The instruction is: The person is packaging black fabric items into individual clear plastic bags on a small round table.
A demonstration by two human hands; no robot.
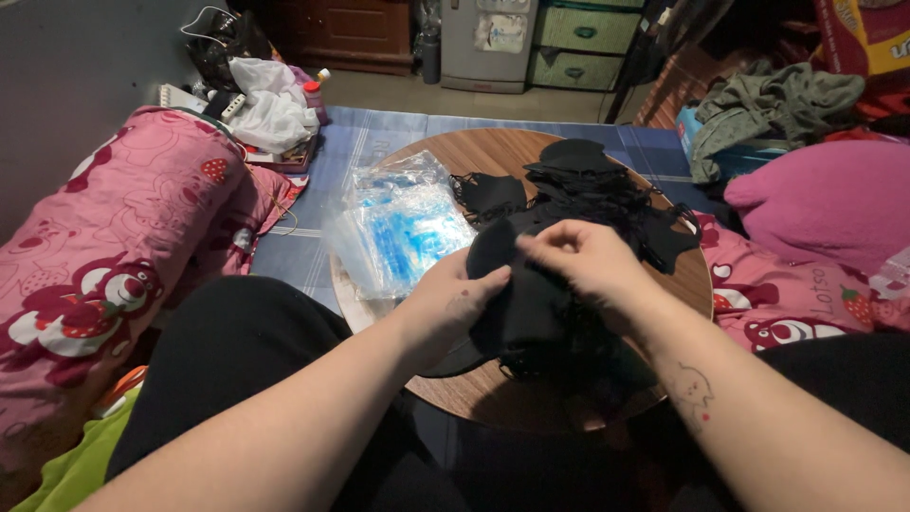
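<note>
Packets of clear plastic [398,228] lie at the surface's [474,156] left edge. Just right of them, the left hand [453,301] grips the near edge of a black fabric piece [526,303], fingers closed on it. The right hand [580,258] pinches its top, directly above; loose black pieces [592,194] crowd the far-right edge.

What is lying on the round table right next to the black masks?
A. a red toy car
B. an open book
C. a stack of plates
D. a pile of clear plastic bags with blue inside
D: a pile of clear plastic bags with blue showing inside lies on the round wooden table, just beside the black masks that the left hand and right hand are handling.
</note>
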